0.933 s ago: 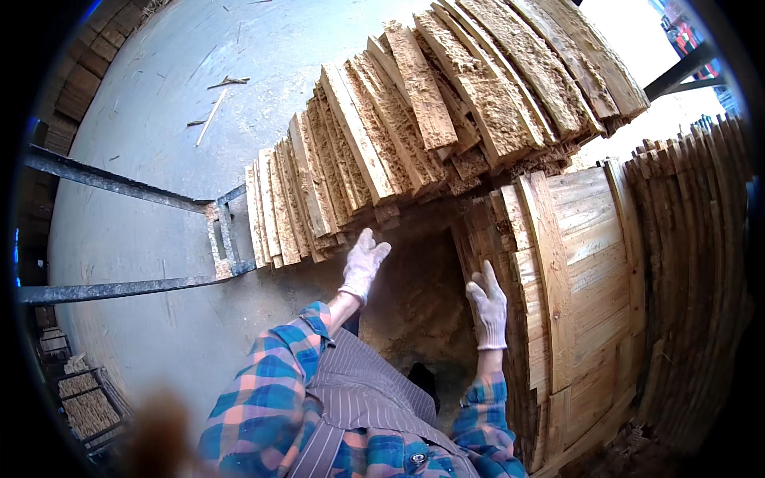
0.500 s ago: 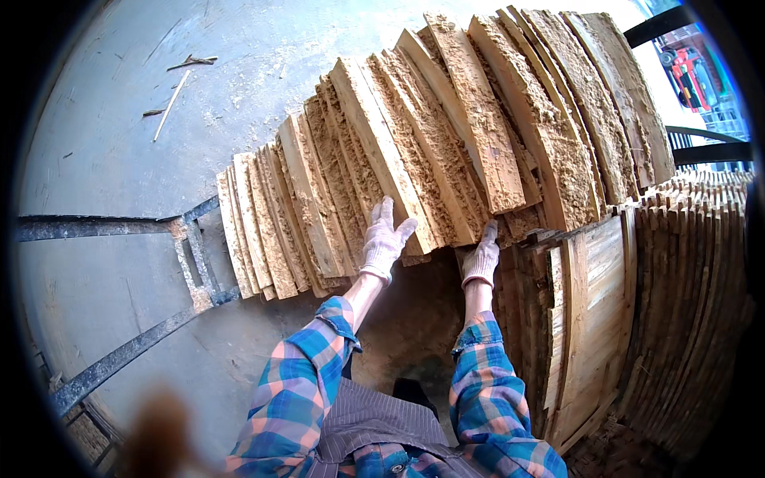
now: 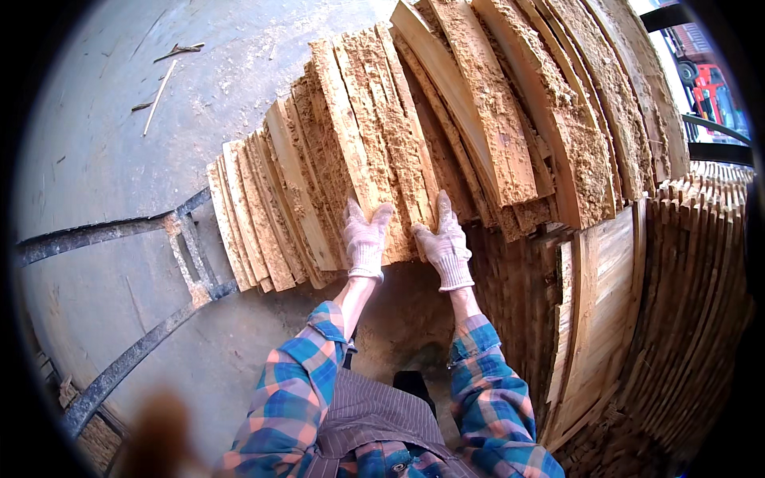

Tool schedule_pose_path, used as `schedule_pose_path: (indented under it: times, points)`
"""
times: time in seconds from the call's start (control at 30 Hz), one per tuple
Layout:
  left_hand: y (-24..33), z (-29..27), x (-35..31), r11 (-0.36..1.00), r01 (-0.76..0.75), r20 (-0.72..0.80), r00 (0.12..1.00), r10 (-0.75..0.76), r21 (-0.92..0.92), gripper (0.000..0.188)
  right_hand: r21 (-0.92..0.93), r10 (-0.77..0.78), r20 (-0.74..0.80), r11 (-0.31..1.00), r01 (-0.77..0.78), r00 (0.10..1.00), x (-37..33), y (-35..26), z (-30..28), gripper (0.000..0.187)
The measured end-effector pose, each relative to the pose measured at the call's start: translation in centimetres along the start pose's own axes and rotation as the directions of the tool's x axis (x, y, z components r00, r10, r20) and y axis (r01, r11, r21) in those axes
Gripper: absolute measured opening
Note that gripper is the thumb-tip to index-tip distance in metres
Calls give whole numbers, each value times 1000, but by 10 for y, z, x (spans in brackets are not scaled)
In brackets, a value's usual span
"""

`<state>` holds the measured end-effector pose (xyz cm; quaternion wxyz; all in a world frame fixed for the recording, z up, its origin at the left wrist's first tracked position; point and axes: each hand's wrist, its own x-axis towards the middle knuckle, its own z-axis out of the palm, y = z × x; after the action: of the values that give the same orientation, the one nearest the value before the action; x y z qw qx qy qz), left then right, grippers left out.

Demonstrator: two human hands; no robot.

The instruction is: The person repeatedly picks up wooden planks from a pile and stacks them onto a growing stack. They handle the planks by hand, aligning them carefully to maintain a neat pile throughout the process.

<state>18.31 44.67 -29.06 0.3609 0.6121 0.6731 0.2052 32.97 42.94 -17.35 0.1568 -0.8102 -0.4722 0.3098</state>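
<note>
A long row of rough, sawdust-crusted wooden boards stands on edge across the view. Near its middle, my two gloved hands clasp a small bunch of boards point(image 3: 389, 147) by the near ends. My left hand point(image 3: 366, 240) presses the bunch's left side, fingers pointing away from me and thumb toward the boards. Against its right side lies my right hand point(image 3: 445, 251), thumb turned inward over the board ends. A dark gap separates this bunch from the leaning boards point(image 3: 486, 103) to the right. Thinner boards point(image 3: 247, 215) stand on the left. The fingertips are partly hidden.
Below the row at right is a stack of wooden boards point(image 3: 598, 311), with another tall stack point(image 3: 685, 295) beyond it. A metal frame point(image 3: 191, 259) juts out at left. Wood splinters point(image 3: 162, 97) lie on the grey surface. A red vehicle point(image 3: 712, 89) shows far right.
My right hand has moved left, closer to my left hand, which has shifted slightly left. The boards between them are now drawn together, and a gap has opened on their right.
</note>
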Motion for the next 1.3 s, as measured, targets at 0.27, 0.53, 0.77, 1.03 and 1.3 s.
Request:
schedule_pose_path:
  times: [0.27, 0.53, 0.77, 1.03, 1.3]
  points:
    - [22, -23, -34, 976, 77, -332, 943, -5, 204, 89, -67, 15, 45, 998, -12, 999, -45, 10, 5, 71]
    - [29, -26, -127, 554, 366, 146, 905, -400, -748, 51, 600, 83, 137, 786, -149, 987, -32, 168, 41, 42]
    - [30, -14, -168, 121, 499, 417, 815, -403, -858, 81, 760, -74, 243, 635, -142, 967, -107, 203, 62, 44]
    - [21, -46, -328, 124, 808, 739, 579, -344, -576, 76, 786, 49, 402, 494, -372, 914, -287, 273, 29, 46]
    - [64, -54, -402, -127, 793, 765, 512, -391, -595, 71, 767, 178, 610, 112, -631, 773, -367, 235, -47, 51]
